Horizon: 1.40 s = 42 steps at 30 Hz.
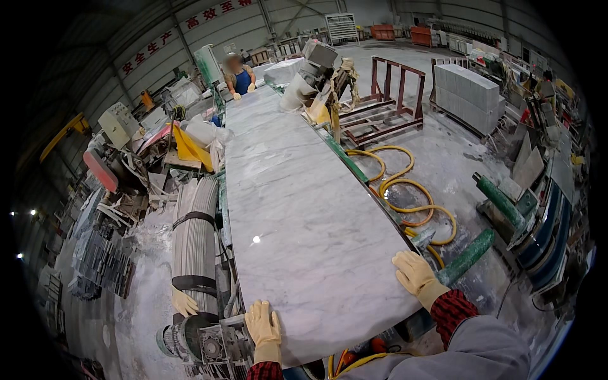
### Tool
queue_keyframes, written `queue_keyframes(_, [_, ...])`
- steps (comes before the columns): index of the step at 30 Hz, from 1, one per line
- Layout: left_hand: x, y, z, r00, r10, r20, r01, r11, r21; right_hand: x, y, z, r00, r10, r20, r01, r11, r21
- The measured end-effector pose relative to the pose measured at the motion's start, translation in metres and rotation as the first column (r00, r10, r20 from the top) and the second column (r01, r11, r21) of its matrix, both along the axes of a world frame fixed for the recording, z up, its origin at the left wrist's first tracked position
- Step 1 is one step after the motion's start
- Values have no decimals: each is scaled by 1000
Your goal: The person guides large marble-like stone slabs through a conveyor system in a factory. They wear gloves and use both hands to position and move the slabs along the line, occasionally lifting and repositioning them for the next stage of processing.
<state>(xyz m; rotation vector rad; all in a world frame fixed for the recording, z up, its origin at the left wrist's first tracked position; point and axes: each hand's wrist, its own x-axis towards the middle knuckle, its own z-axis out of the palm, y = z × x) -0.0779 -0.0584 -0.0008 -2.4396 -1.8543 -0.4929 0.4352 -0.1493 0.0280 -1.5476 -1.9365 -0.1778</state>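
A long white-grey marble slab (310, 209) stretches away from me, its polished top reflecting a lamp. My left hand (263, 326), in a cream work glove, lies on the slab's near left edge with fingers stretched forward. At the near right edge rests my right hand (416, 277) in a matching glove, fingers extended over the top and slightly apart. Neither hand is wrapped round anything visible; the undersides of both are hidden. A co-worker (239, 77) in a blue apron stands at the slab's far end, gloved hands by its edge.
Left of the slab are a strapped stack of long strips (195, 234), a loose cream glove (183, 303) and a motor (212, 342). Right of it lie a coiled yellow hose (411, 207) and a green roller (467, 256). Farther off stand a metal rack (386, 114) and pale blocks (467, 95).
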Motion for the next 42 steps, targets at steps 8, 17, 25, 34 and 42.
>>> queue_keyframes(8, [-2, -2, -3, 1000, -1, 4, 1, 1000, 1, 0, -3, 4, 1000, -2, -23, 1, 999, -44])
queue_keyframes(17, [5, -9, 16, 999, 32, -8, -33, 995, -91, 0, -9, -7, 999, -48, 13, 48, 999, -3])
queue_keyframes(25, [5, -14, 3, 996, 89, 6, -89, 996, 24, -10, -20, -29, 955, -266, 133, 264, 964, 27])
queue_keyframes(34, [2, -17, 1, 998, 57, 28, -58, 997, 46, -16, -85, -34, 953, -297, 67, 303, 945, -123])
queue_keyframes(42, [2, -21, 2, 998, 32, 59, -35, 998, 46, -13, -150, -38, 952, -297, 82, 305, 945, -117])
